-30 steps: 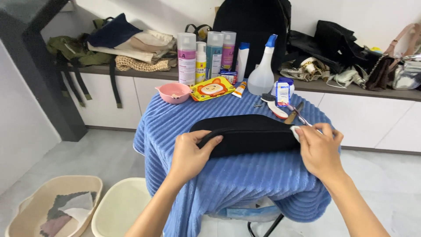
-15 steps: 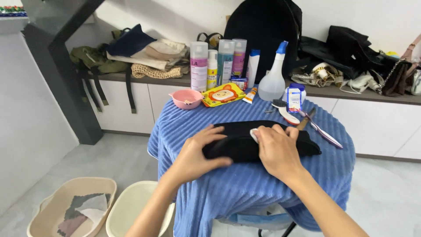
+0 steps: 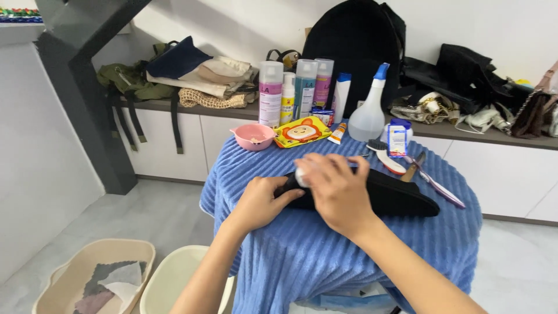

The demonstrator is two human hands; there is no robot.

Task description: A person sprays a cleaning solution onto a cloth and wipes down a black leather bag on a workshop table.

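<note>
From the head view, I saw my left hand point(image 3: 261, 200) resting flat, fingers curled over the near end of the black bag point(image 3: 378, 195), which lay across the blue ribbed cloth point(image 3: 325, 256) on the table. My right hand point(image 3: 337, 189) pressed down on the bag's middle, fingers pinching a small white pad point(image 3: 301, 176). Behind them stood a pink bowl point(image 3: 253, 136), spray bottle point(image 3: 370, 110) and brush point(image 3: 386, 157).

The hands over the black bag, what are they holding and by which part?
The right hand pinches a small white pad in its fingertips against the black bag. The left hand presses on the bag's near left end.
</note>
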